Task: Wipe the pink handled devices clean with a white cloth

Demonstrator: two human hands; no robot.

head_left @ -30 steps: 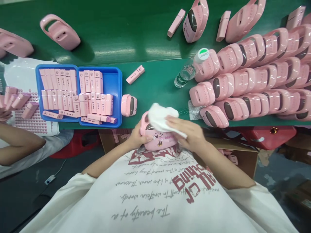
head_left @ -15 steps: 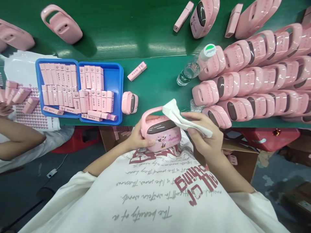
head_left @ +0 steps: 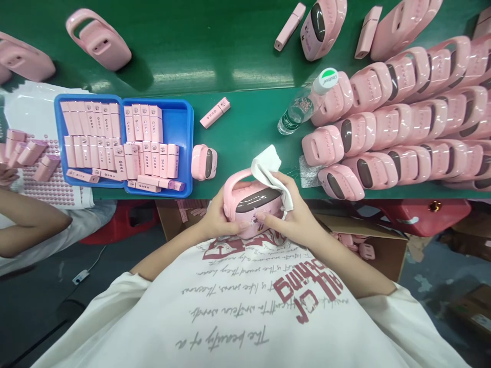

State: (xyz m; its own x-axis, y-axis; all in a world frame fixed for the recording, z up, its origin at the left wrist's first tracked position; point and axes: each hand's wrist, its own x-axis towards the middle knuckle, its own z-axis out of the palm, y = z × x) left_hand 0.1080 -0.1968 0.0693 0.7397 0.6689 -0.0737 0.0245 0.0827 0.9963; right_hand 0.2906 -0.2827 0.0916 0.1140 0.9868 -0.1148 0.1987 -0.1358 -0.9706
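Left hand [head_left: 219,217] grasping the left end of a pink gadget [head_left: 251,203], thumb on the printed front, other fingers mostly hidden behind. Right hand [head_left: 295,217] closed on the right end of same gadget, thumb also on front, gripping a white cloth [head_left: 267,163]; cloth runs down the gadget's right end and its loose top part sticks up by the handle. Gadget held in front of the white shirt [head_left: 238,301], at the near edge of the green table [head_left: 241,138]; can't tell if it touches the shirt. Dark window and handle visible.

Left side: two blue trays [head_left: 179,120] side by side, pink sticks [head_left: 155,125] packed in both, bare patch in the right one. Small pink unit [head_left: 200,162] just beside right tray; loose stick [head_left: 215,112] lying above it. Far left, co-worker's hand [head_left: 6,176] near more sticks, partly cut off, grip can't tell.

Right side: clear bottle [head_left: 295,115], upright, green-white cap, near rows of similar pink gadgets [head_left: 389,125]; clear wrap [head_left: 309,174] just beside the nearest ones
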